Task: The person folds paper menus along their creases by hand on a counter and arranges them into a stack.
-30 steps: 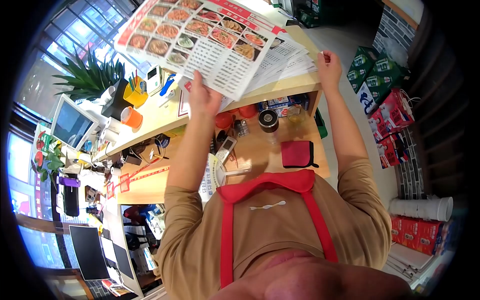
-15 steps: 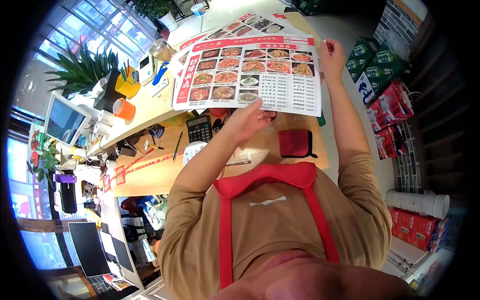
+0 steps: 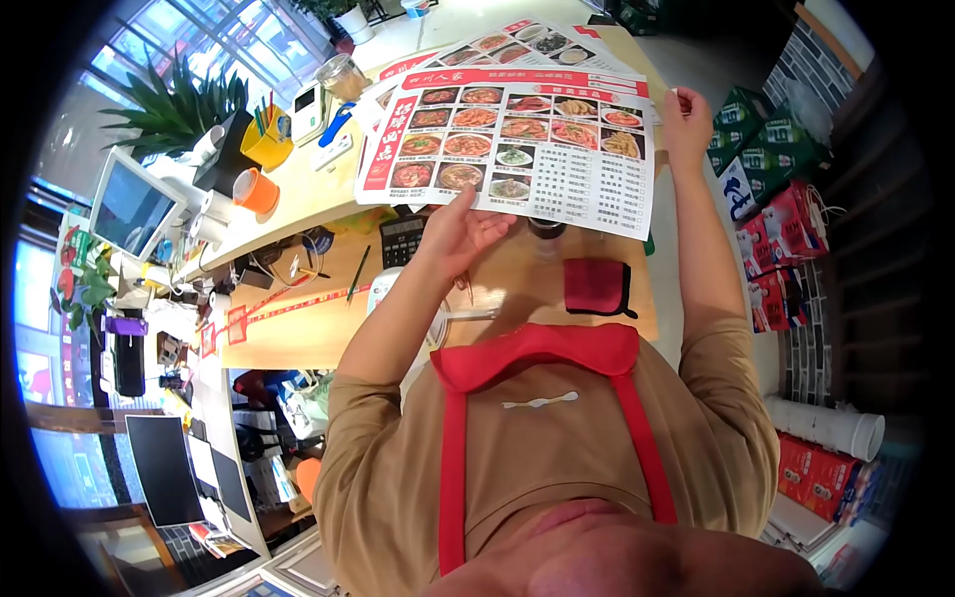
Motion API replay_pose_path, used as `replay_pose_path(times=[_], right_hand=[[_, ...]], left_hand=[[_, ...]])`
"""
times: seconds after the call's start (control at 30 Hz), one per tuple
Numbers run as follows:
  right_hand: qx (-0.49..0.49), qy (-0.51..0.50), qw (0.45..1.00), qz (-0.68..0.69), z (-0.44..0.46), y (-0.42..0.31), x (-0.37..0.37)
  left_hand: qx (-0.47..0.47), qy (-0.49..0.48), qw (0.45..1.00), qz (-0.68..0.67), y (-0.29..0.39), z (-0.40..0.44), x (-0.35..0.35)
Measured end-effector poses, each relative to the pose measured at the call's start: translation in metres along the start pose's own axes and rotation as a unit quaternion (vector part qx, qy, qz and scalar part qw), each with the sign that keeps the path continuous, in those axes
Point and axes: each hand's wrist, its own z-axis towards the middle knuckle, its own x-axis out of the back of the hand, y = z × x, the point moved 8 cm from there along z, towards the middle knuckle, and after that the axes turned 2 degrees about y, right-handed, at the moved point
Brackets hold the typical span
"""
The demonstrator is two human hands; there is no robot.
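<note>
A printed menu sheet (image 3: pixel 597 189) with red headings, dish photos and price lists lies tilted over other menu sheets (image 3: pixel 542 40) on the raised counter, its lower edge overhanging. My left hand (image 3: pixel 458 237) is at that lower edge, thumb on the printed face and fingers curled below it. Just beyond the sheet's right edge is my right hand (image 3: pixel 688 124), fingers closed; a small pale spot shows at the fingertips, and I cannot make out what they hold. Below the sheet lie a black calculator (image 3: pixel 402 239) and a dark red cloth pouch (image 3: pixel 597 286).
On the counter's left stand an orange cup (image 3: pixel 256 191), a yellow pen holder (image 3: pixel 267 144), a card terminal (image 3: pixel 308 111) and a glass jar (image 3: pixel 341 78). A monitor (image 3: pixel 136 211) is farther left. Green cartons (image 3: pixel 741 119) and red boxes (image 3: pixel 781 234) are stacked at right.
My left hand has shifted left along the menu's lower edge, its thumb now farther onto the face. My right hand sits slightly farther right of the sheet. The whole view has shifted a little.
</note>
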Motion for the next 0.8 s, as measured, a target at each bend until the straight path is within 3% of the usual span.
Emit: replay_pose_path(times=[0.33,0.53,0.6,0.73,0.8], right_hand=[[-0.008,0.001,1.000,-0.006,0.004,0.003,0.002],[-0.015,-0.010,1.000,-0.007,0.003,0.001,-0.001],[-0.007,-0.011,1.000,-0.003,0.001,-0.004,-0.001],[0.004,-0.017,0.999,0.029,0.007,0.010,-0.005],[0.007,-0.021,0.999,0.040,0.008,0.015,-0.007]], left_hand=[[-0.050,0.043,0.997,0.048,0.001,-0.039,0.019],[-0.121,0.029,0.992,0.019,-0.009,-0.110,0.134],[-0.136,0.111,0.984,-0.021,-0.016,-0.141,0.172],[-0.126,0.136,0.981,-0.060,-0.053,-0.192,0.271],[-0.100,0.195,0.971,-0.095,-0.076,-0.212,0.305]])
